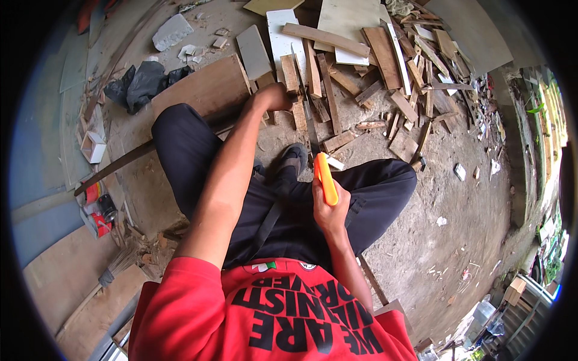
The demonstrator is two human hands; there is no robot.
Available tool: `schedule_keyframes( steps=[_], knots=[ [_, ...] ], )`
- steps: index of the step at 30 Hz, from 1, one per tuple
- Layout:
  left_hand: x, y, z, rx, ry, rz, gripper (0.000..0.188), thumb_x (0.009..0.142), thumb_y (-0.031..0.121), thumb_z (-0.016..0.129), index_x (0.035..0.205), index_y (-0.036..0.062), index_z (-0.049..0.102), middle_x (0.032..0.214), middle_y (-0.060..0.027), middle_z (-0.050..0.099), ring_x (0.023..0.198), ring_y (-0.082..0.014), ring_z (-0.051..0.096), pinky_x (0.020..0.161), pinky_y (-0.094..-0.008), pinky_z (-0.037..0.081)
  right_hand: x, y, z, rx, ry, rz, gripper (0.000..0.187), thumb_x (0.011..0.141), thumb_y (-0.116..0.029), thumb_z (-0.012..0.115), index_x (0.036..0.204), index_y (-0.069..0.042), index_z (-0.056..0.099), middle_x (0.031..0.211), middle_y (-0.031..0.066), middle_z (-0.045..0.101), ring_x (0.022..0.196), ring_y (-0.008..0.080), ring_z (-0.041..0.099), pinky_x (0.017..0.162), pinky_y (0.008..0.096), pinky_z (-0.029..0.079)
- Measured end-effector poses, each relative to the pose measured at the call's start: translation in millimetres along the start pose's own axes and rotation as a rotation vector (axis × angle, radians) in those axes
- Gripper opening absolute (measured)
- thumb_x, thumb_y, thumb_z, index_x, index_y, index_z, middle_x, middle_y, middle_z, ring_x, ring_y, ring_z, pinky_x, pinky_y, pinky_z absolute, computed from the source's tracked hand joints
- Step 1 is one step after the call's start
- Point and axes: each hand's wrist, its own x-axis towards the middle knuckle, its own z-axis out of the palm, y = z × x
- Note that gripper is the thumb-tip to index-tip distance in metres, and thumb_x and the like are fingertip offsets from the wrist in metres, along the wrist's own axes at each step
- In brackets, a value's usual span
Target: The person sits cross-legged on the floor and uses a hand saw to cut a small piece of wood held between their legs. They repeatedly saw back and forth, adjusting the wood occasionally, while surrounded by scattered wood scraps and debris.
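Observation:
My right hand (332, 206) is wrapped round the orange handle of a handsaw (326, 179), between my knees. Its thin blade runs away from me, past my shoe and along the right side of a narrow piece of wood (299, 115). My left hand (274, 97) is closed on that wood at its middle, with the fingers partly hidden. The wood has a rough, broken-looking patch near the hand. Whether the teeth touch it, I cannot tell. A wide brown board (201, 90) stands to the left of my left hand.
Scrap boards and offcuts (382, 57) lie heaped at the far right. A black plastic bag (141, 84) and a pale block (173, 32) lie at the far left. A long dark bar (114, 168) slants past my left knee. Red cans (99, 210) stand at the left.

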Motion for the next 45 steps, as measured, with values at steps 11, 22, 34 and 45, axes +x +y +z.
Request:
schedule_keyframes(
  steps=[11, 22, 34, 45],
  knots=[
    [12.4, -12.5, -19.9, -0.276, -0.289, -0.185, 0.022, 0.076, 0.028, 0.073, 0.077, 0.0060, 0.068, 0.056, -0.0005, 0.053, 0.044, -0.0120, 0.046, 0.042, -0.0316, 0.036, 1.3, -11.7, -6.7, 0.018, -0.053, 0.037, 0.019, 0.088, -0.008, 0.068, 0.075, 0.003, 0.060, 0.054, 0.0136, 0.054, 0.043, 0.0204, 0.054, 0.047, 0.0318, 0.042],
    [18.5, -30.8, 8.3, -0.042, 0.280, 0.161, 0.027, 0.073, 0.022, 0.077, 0.087, -0.0002, 0.072, 0.073, -0.0176, 0.070, 0.067, -0.0302, 0.070, 0.066, -0.0402, 0.057, 20.4, -17.4, -3.2, 0.030, -0.123, 0.115, 0.017, 0.088, -0.010, 0.066, 0.079, 0.003, 0.062, 0.057, 0.0143, 0.055, 0.047, 0.0190, 0.055, 0.051, 0.0326, 0.044],
    [31.4, -50.2, 45.6, 0.269, 0.325, -0.155, 0.019, 0.084, 0.015, 0.059, 0.069, 0.0087, 0.068, 0.070, -0.0115, 0.070, 0.062, -0.0164, 0.068, 0.054, -0.0322, 0.055, -14.1, -38.9, -23.1, -0.082, -0.182, 0.134, 0.018, 0.088, -0.008, 0.067, 0.074, 0.001, 0.059, 0.055, 0.0148, 0.055, 0.045, 0.0273, 0.058, 0.046, 0.0340, 0.042],
    [24.1, -25.3, 35.1, 0.259, 0.217, -0.188, 0.019, 0.088, 0.026, 0.062, 0.082, 0.0133, 0.075, 0.086, -0.0117, 0.074, 0.082, -0.0250, 0.073, 0.068, -0.0374, 0.057, 65.8, -0.9, 26.2, -0.174, -0.107, -0.012, 0.021, 0.089, -0.013, 0.064, 0.075, 0.003, 0.061, 0.055, 0.0170, 0.054, 0.045, 0.0302, 0.057, 0.049, 0.0396, 0.044]
  ],
)
